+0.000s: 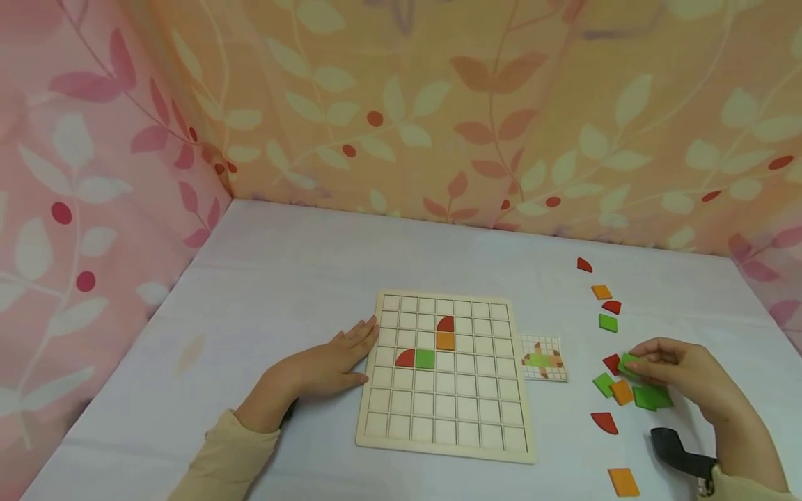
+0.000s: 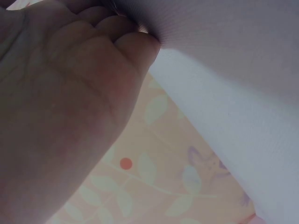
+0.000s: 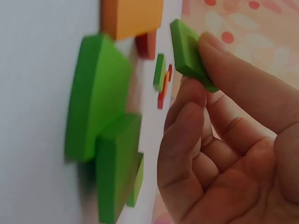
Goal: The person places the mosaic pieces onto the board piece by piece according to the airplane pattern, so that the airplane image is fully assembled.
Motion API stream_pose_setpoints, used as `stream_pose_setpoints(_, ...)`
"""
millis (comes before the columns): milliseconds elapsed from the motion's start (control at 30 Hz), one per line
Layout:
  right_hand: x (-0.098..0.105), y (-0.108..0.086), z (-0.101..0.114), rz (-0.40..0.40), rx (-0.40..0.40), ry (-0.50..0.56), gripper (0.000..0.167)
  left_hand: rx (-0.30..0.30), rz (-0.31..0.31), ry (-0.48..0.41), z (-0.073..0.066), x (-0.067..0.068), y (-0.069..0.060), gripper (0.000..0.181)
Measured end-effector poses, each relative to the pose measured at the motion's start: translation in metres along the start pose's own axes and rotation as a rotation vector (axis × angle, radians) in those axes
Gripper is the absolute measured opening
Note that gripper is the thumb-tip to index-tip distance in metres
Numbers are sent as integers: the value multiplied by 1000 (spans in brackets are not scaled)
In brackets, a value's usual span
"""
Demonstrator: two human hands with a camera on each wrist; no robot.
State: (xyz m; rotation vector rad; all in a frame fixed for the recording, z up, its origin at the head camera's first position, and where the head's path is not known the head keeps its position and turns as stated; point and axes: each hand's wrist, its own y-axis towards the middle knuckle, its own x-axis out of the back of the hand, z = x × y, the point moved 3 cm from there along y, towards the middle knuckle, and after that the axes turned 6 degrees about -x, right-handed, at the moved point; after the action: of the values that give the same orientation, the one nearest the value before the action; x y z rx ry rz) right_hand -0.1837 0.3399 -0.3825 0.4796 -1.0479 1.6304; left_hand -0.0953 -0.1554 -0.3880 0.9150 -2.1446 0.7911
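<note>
My right hand (image 1: 689,372) pinches a green square tile (image 1: 628,364) above the loose tiles at the right; the right wrist view shows the tile (image 3: 189,51) between thumb and fingers of that hand (image 3: 233,130). My left hand (image 1: 326,363) lies with extended fingers at the left edge of the gridded wooden board (image 1: 445,452); in the left wrist view only its palm side (image 2: 70,93) shows. On the board, a red quarter-round tile (image 1: 446,324) sits directly above an orange square (image 1: 445,340). One row lower, another red quarter-round (image 1: 406,358) sits left of a green square (image 1: 425,359).
A small pattern card (image 1: 544,358) touches the board's right side. Loose red, orange (image 1: 623,392) and green tiles (image 1: 651,397) run down the table's right part, with an orange square (image 1: 623,481) near the front. A black wrist mount (image 1: 679,454) is beside my right forearm.
</note>
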Motion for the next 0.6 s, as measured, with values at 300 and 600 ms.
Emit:
stream_pose_setpoints(300, -8, -9, 22, -4, 79, 61, 42, 6, -2, 1, -3, 0, 0, 71)
stream_pose_setpoints(600, -27, -15, 53, 66, 185, 213, 32, 4, -6, 11, 0, -1, 1, 71)
